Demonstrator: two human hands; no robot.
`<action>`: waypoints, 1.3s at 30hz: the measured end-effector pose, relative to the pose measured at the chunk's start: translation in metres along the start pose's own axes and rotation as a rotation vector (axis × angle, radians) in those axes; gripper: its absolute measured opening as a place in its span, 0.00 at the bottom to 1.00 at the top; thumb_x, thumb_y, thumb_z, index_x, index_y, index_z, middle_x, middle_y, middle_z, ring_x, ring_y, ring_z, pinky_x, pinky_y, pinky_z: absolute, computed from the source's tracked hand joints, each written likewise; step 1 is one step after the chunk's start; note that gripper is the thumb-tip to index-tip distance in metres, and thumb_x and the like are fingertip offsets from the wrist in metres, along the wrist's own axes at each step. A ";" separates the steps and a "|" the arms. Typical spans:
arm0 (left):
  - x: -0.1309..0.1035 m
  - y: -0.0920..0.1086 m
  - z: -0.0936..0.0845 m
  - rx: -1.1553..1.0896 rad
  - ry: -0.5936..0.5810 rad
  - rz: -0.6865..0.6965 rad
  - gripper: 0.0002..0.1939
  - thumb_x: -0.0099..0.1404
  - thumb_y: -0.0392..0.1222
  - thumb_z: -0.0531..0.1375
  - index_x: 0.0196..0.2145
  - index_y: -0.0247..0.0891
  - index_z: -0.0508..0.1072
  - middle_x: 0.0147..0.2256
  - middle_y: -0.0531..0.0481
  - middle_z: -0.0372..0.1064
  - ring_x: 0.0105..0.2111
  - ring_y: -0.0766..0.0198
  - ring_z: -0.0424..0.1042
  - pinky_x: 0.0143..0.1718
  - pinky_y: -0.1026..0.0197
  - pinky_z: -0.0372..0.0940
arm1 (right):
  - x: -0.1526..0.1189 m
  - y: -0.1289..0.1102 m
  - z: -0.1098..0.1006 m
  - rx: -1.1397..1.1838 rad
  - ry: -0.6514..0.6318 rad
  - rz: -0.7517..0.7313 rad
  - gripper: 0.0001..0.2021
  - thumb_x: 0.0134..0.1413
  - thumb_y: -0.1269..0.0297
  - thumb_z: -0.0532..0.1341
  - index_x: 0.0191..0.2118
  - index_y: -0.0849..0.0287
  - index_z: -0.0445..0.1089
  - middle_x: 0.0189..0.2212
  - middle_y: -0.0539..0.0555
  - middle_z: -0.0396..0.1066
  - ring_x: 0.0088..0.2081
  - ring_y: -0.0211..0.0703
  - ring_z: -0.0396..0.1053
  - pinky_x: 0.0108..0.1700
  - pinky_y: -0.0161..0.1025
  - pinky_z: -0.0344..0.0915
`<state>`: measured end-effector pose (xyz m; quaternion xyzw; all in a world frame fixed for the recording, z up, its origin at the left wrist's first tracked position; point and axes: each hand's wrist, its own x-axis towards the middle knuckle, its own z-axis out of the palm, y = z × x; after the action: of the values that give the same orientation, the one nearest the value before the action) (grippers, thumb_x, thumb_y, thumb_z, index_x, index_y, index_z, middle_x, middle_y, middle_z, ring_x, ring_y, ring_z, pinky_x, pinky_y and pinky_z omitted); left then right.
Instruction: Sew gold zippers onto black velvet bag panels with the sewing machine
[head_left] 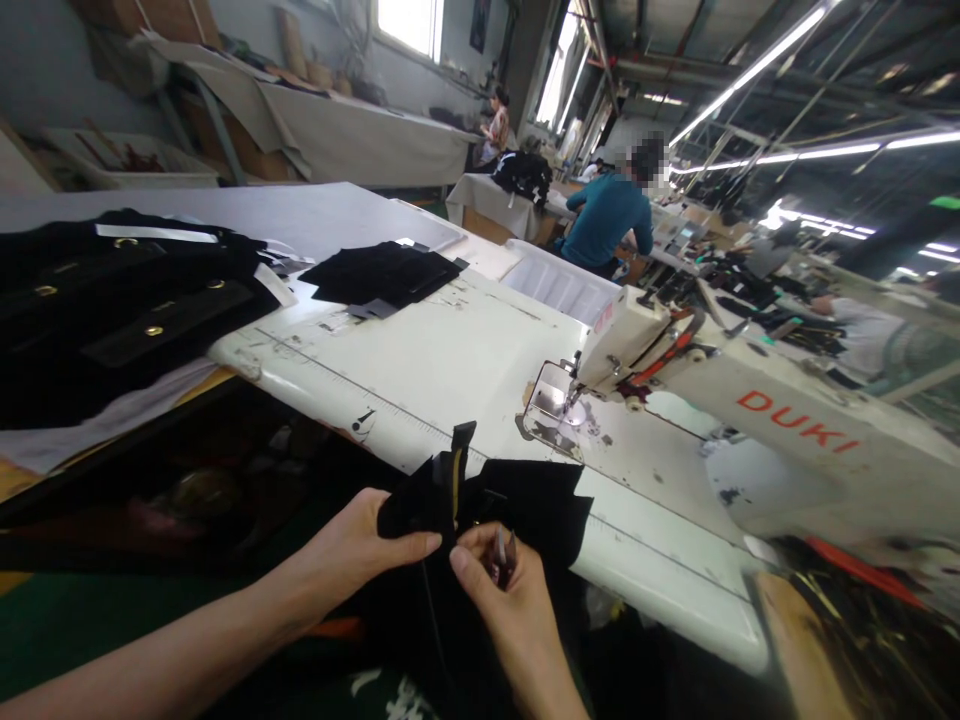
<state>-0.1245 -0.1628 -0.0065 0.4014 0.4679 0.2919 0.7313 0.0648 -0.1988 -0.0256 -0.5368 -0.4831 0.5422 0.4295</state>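
My left hand [367, 540] is closed on a black fabric piece [409, 500], its thumb lying across the cloth. A zipper strip [456, 475] with gold-coloured teeth stands up from that piece. Close beside it, my right hand [514, 600] pinches the cloth at the lower end of the zipper. Small metal thread snips [502, 550] sit within the right hand's curled fingers, only their tips showing. More of the black fabric [536, 495] spreads rightward over the table's front edge. Beyond the hands is the sewing machine's needle area and metal plate [553, 395].
The white sewing machine [750, 400] fills the right side. On the pale table [420, 370] lies a stack of black fabric pieces [382, 275]. Black pieces with gold-coloured fittings [127, 300] lie at left. A person in a teal top [607, 225] sits farther back.
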 end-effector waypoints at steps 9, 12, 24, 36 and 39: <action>-0.004 -0.006 0.012 -0.082 -0.066 0.037 0.14 0.50 0.43 0.75 0.30 0.32 0.80 0.28 0.49 0.76 0.28 0.62 0.72 0.32 0.64 0.66 | -0.006 -0.006 0.009 -0.074 0.020 -0.096 0.13 0.60 0.54 0.61 0.32 0.58 0.67 0.23 0.44 0.58 0.26 0.36 0.55 0.30 0.35 0.53; -0.006 -0.009 0.013 -0.049 -0.076 0.034 0.15 0.49 0.45 0.76 0.30 0.33 0.81 0.27 0.49 0.76 0.27 0.60 0.72 0.30 0.63 0.66 | -0.009 -0.004 0.009 -0.067 0.075 -0.063 0.13 0.56 0.54 0.62 0.30 0.59 0.68 0.23 0.45 0.60 0.27 0.36 0.57 0.30 0.35 0.55; -0.019 -0.009 0.014 0.071 -0.139 0.118 0.16 0.53 0.49 0.75 0.29 0.33 0.81 0.25 0.51 0.74 0.25 0.64 0.69 0.27 0.65 0.62 | -0.026 -0.015 0.012 -0.024 0.166 -0.116 0.14 0.52 0.55 0.64 0.23 0.58 0.66 0.20 0.45 0.59 0.25 0.35 0.54 0.28 0.35 0.52; -0.046 0.032 0.032 0.110 -0.270 0.140 0.21 0.57 0.50 0.73 0.44 0.33 0.83 0.40 0.41 0.81 0.44 0.45 0.78 0.52 0.50 0.70 | -0.065 -0.029 0.001 0.265 0.031 -0.204 0.13 0.56 0.59 0.63 0.43 0.60 0.76 0.31 0.52 0.74 0.32 0.40 0.68 0.35 0.35 0.60; -0.045 0.030 0.035 0.128 -0.225 0.154 0.21 0.54 0.52 0.74 0.39 0.32 0.83 0.36 0.42 0.81 0.37 0.48 0.78 0.43 0.53 0.72 | -0.063 -0.031 0.004 0.176 0.139 -0.265 0.11 0.55 0.57 0.66 0.39 0.60 0.76 0.28 0.50 0.72 0.30 0.39 0.66 0.34 0.35 0.60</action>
<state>-0.1115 -0.1951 0.0480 0.5119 0.3686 0.2699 0.7275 0.0625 -0.2558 0.0158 -0.4651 -0.4695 0.4827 0.5747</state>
